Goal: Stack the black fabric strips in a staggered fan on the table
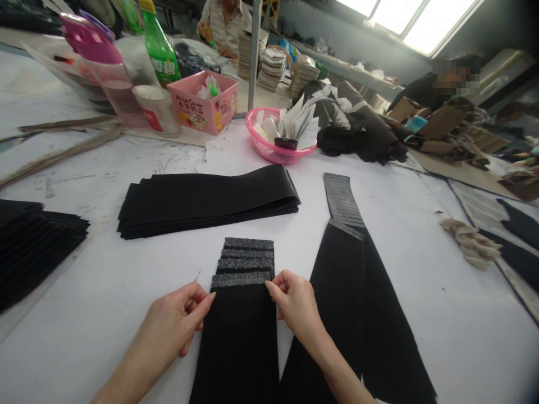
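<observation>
While left hand (pixel 185 317) and right hand (pixel 295 297) are pinching opposite edges of the black strip (pixel 240 342), it is presumably handling light and pliable, best gripped there.

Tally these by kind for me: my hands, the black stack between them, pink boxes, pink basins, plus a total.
Left hand and right hand: 2
Black stack: 1
Pink box: 1
Pink basin: 1
Total: 5

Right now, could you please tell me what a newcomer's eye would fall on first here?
Probably the bare left hand and right hand at opposite edges of the flat black strips with speckled grey ends, lower centre. Next, the round pink plastic basket of papers, upper centre, and the yellow-capped green plastic bottle, upper left, stand out.
</observation>
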{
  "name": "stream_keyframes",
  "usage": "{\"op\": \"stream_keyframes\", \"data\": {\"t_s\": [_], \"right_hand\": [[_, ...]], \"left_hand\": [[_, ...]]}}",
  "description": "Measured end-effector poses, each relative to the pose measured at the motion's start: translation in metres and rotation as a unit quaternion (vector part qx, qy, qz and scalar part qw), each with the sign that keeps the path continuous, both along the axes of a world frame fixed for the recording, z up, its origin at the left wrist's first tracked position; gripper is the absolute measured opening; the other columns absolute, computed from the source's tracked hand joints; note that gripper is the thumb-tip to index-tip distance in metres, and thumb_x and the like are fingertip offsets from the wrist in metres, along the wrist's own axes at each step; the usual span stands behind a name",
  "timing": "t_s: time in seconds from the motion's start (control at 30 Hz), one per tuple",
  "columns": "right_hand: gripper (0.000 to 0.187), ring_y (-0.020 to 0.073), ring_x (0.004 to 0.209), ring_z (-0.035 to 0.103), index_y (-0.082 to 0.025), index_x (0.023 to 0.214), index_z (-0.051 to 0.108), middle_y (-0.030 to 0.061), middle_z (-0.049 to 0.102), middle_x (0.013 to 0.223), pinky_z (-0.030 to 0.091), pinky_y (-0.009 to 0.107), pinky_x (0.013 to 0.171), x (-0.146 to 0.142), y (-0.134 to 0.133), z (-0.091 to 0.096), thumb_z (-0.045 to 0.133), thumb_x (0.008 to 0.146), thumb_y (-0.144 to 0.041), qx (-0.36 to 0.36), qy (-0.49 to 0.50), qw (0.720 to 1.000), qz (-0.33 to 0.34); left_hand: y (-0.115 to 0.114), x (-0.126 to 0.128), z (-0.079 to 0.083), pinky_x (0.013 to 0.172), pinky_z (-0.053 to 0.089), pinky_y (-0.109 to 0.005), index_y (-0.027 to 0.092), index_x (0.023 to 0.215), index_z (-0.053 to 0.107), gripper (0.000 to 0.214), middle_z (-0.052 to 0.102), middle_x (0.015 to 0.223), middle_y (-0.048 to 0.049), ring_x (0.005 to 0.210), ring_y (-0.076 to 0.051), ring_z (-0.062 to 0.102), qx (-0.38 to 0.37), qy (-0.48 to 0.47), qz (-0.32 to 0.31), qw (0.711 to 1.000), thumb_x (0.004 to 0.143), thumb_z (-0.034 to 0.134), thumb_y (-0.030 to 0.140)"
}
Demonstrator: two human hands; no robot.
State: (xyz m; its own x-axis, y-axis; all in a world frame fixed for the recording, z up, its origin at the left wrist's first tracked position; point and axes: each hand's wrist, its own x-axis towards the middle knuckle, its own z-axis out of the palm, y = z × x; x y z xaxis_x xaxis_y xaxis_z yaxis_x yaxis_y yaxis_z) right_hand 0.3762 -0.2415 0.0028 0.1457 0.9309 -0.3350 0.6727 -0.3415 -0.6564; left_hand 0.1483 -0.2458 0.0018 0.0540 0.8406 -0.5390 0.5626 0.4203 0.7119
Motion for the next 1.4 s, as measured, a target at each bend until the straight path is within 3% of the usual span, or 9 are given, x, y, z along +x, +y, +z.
{"op": "stream_keyframes", "data": {"t_s": [0.97,1.4], "right_hand": [[0.027,0.013,0.042,0.059,-0.022,0.067,0.053,-0.0048,0.061,0.051,0.037,0.022,0.047,-0.0003,0.0023,-0.0008,0.05,0.086,-0.04,-0.007,-0.001,1.0,0.025],[0.019,0.0096,0.038,0.056,-0.022,0.072,0.048,-0.0079,0.061,0.053,0.035,0.021,0.047,-0.0017,0.0003,0.001,0.053,0.086,-0.035,0.0,-0.01,1.0,0.015]], "left_hand": [[-0.0027,-0.0015,-0.0011,0.032,0.028,-0.018,0.02,0.069,0.05,0.035,0.059,0.053,0.0053,0.028,-0.009,0.049,0.04,-0.017,0.012,0.999,0.086,0.045,0.051],[-0.005,0.0004,0.0,0.035,0.03,-0.019,0.021,0.067,0.048,0.038,0.056,0.05,0.0066,0.029,-0.01,0.048,0.051,0.004,-0.002,0.999,0.086,0.043,0.054]]}}
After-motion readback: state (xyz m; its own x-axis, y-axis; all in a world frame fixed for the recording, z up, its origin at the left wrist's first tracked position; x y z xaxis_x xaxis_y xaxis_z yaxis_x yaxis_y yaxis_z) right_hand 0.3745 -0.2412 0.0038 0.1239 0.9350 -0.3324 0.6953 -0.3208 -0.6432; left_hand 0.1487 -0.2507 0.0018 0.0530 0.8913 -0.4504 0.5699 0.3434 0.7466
